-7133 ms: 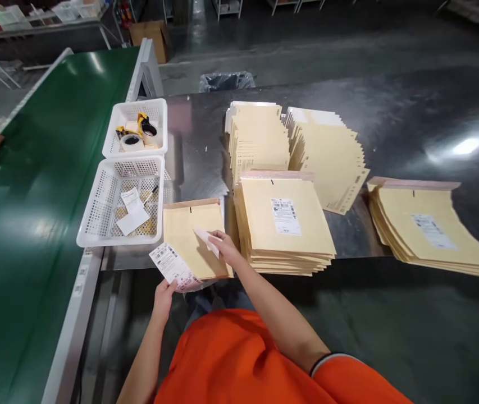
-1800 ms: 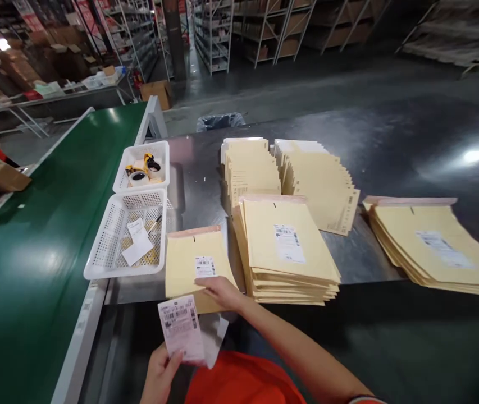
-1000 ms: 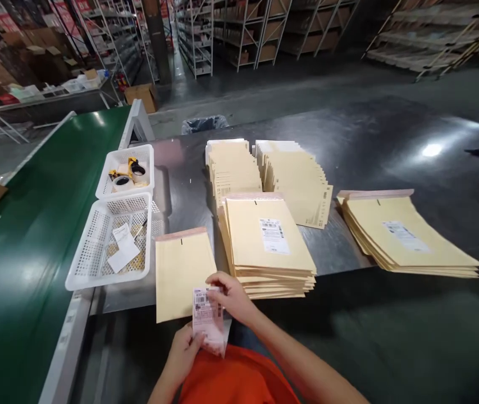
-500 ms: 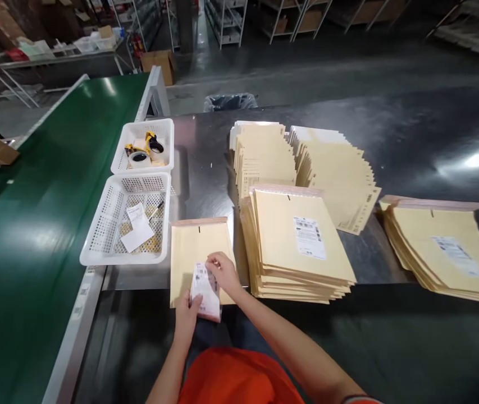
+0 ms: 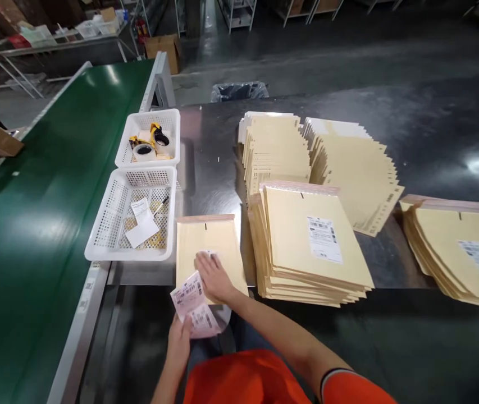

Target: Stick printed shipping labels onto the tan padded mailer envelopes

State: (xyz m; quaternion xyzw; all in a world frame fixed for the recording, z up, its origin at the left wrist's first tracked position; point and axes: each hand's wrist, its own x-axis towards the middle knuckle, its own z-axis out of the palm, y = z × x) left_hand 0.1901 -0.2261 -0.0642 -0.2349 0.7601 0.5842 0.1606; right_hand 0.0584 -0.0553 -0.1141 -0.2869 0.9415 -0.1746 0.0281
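My left hand (image 5: 179,339) grips a folded strip of printed labels (image 5: 195,306) in front of the table's edge. Flat on a padded envelope (image 5: 191,241) lies my right hand (image 5: 214,276), fingers stretched out, over a white label (image 5: 209,252) that is mostly hidden beneath it. The envelope rests at the table's near edge, its flap side pointing away from me. To its right is a stack of labelled envelopes (image 5: 285,230).
Two white baskets, the nearer with papers (image 5: 129,258) and the farther with tape dispensers (image 5: 176,134), stand left, beside a green conveyor (image 5: 54,168). Fanned envelopes (image 5: 281,140) stand behind the stack; another labelled pile (image 5: 437,247) lies right. A lined bin (image 5: 239,91) is beyond the table.
My left hand has moved slightly left and down with the label strip, away from the envelope. My right hand has shifted left and now lies flat on the envelope. The view has turned slightly.
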